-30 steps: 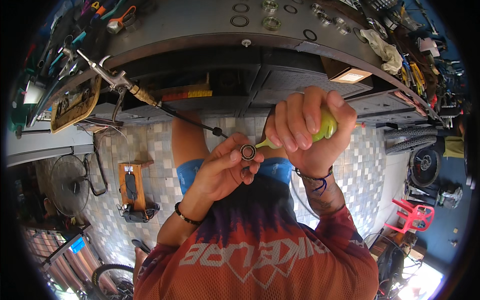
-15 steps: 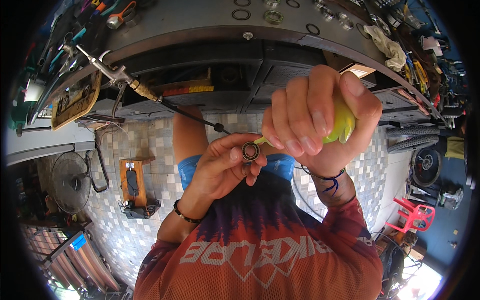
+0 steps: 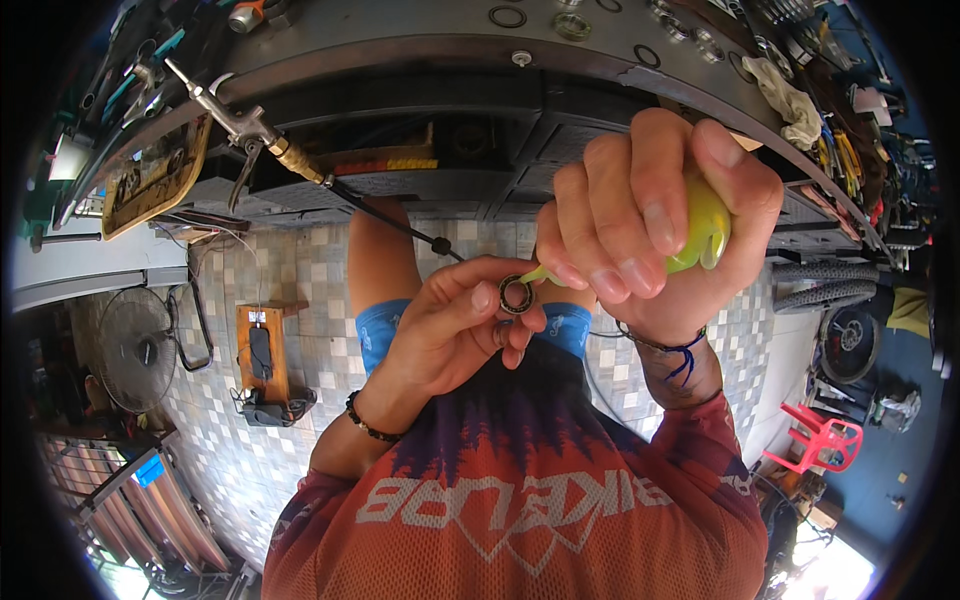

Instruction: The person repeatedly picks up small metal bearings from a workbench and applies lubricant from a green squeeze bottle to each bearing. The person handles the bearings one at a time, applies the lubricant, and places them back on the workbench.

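Between the fingers of my left hand (image 3: pixel 438 330), a small ball bearing (image 3: pixel 505 302) is held by its edge, its open face with the balls turned up. A soft yellow-green squeeze bottle (image 3: pixel 708 228) is wrapped in my right hand (image 3: pixel 655 250), tilted so that its thin nozzle (image 3: pixel 540 273) points left and down. The nozzle's tip meets the bearing's upper right rim. Whether any grease or oil is coming out is too small to tell. My right fingers cover most of the bottle.
Ahead runs a metal workbench (image 3: pixel 400 50) with bearings (image 3: pixel 572 26), black seal rings (image 3: pixel 507 16) and a white rag (image 3: pixel 785 100). An air blow gun (image 3: pixel 245 130) hangs at its left edge. A fan (image 3: pixel 138 350) stands left, a pink chair (image 3: pixel 825 440) right.
Both hands, the bearing and the bottle sit slightly farther right in the picture, and the view has shifted a little. The nozzle stays at the bearing's rim.
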A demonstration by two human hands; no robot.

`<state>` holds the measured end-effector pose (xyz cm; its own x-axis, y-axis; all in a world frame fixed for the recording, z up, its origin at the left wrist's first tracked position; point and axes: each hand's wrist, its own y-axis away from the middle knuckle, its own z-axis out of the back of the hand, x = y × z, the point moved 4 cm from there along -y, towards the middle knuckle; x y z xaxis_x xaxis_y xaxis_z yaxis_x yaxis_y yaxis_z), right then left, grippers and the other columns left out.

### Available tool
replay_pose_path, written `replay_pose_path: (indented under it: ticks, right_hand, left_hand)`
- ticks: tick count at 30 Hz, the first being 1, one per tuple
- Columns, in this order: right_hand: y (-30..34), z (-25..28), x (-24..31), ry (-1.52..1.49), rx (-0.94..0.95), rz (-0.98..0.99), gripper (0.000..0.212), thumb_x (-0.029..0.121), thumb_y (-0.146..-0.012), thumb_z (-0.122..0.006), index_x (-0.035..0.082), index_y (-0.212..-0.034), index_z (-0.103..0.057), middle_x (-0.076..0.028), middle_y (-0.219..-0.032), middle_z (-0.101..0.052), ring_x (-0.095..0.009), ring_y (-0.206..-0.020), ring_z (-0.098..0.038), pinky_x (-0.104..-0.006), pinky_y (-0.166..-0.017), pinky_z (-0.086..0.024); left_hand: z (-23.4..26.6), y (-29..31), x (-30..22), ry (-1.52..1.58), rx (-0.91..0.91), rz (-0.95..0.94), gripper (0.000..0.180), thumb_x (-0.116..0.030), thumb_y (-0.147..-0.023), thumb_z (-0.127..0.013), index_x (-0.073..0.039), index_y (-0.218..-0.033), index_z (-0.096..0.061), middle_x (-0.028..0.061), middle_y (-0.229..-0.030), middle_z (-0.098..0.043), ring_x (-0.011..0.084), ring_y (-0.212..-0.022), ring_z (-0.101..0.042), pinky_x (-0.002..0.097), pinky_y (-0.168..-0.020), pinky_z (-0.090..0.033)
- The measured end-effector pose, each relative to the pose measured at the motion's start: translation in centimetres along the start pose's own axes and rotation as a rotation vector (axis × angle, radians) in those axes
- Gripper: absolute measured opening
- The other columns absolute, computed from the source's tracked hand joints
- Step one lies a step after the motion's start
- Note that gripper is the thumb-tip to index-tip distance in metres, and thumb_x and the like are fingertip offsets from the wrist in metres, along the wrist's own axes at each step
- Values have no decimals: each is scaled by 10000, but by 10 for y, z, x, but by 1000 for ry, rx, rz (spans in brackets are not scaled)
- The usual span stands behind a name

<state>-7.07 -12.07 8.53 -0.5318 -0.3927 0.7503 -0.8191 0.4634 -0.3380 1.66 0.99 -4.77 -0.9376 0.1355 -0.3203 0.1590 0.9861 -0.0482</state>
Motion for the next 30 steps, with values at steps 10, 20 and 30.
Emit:
replay_pose_path:
  ticks: [10, 20, 30]
  right_hand:
    - [-2, -2, 1, 24, 28, -11, 452, 348, -1052, -284, 107, -740, -504, -28, -596, -496, -165, -526, -489, -349, -625, -471]
    - [-1, -2, 2, 53, 11, -19, 449, 346, -1051, -286, 106, -738, -501, -27, -595, -491, -158, -520, -479, -350, -617, -472]
    - [1, -2, 2, 44, 0, -15, 440, 346, -1056, -274, 106, -760, -493, -19, -605, -478, -148, -521, -460, -334, -590, -457]
  left_hand:
    - [-1, -1, -1, -5, -11, 8, 404, -222, -1056, -585, 12, -1386, -576, 194, -1077, -696, 211, -877, -697, 321, -686, -598]
    - [-1, -1, 0, 1, -21, 15, 403, -220, -1054, -589, 12, -1383, -579, 189, -1084, -700, 204, -875, -704, 318, -677, -604]
    - [-1, -1, 1, 1, -40, 23, 401, -217, -1046, -603, 19, -1369, -587, 179, -1085, -705, 209, -884, -713, 324, -672, -609]
